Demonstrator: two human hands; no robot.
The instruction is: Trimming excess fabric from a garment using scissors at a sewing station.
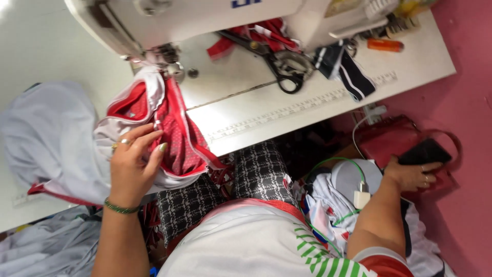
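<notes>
1. Red-and-white cloth [169,128] was pressed under the left hand [134,164], its fingers spread flat, just below the sewing machine [205,20].
2. A black phone [424,152] was gripped by the right hand [412,174], over a red bag [389,138].

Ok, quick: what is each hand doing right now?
Left hand: fingers spread, resting on the red and white fabric.
Right hand: closed on a dark phone at the red bag.
</notes>
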